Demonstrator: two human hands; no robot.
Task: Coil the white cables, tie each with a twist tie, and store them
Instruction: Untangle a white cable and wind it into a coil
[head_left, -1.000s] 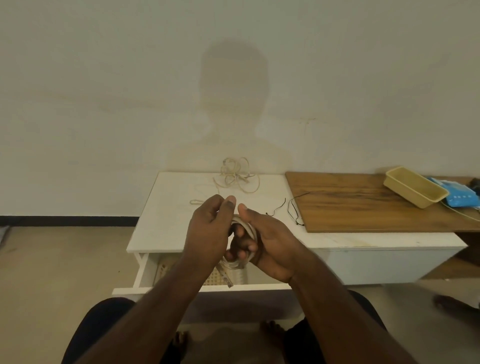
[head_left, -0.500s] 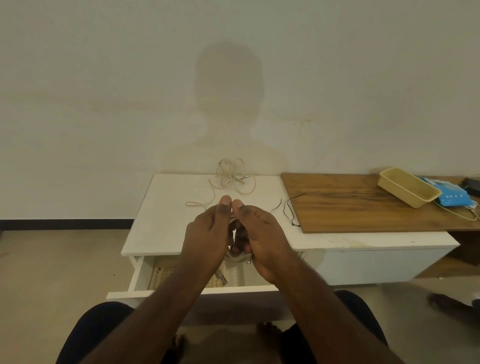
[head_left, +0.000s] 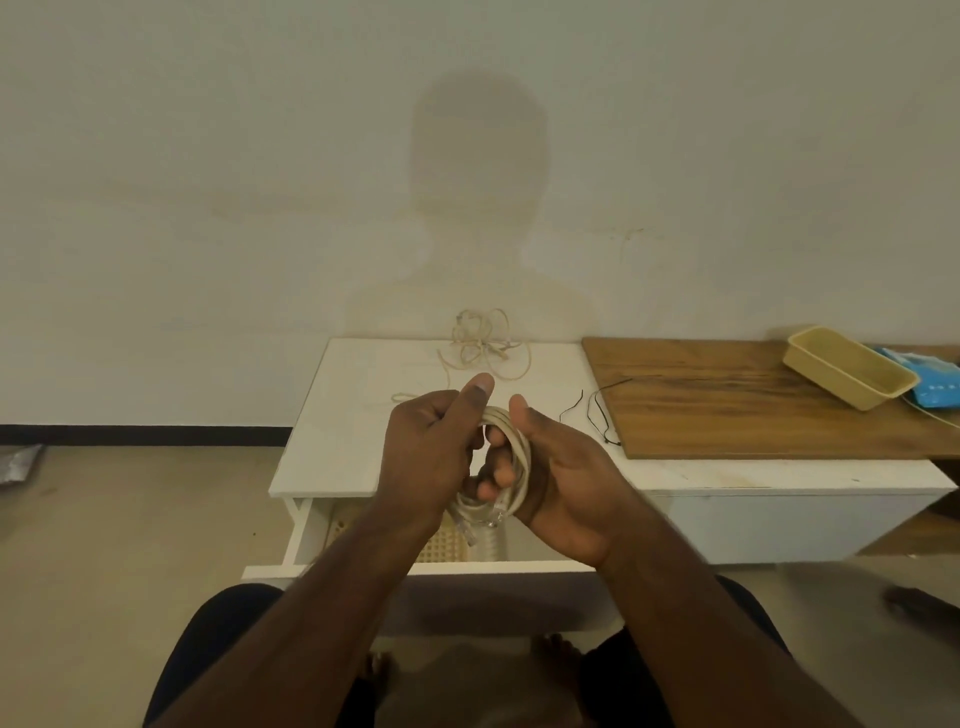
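While the left hand (head_left: 431, 447) hides part of the coiled white cable (head_left: 511, 467), both hands grip it above the open drawer (head_left: 306, 540), right hand (head_left: 561, 483) cupped palm-up.

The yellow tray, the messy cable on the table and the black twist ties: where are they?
Yellow tray (head_left: 852, 364): head view, on its inside floor.
Messy cable (head_left: 480, 340): head view, on the knotted middle of the tangle.
Black twist ties (head_left: 592, 410): head view, on the bend of one tie.
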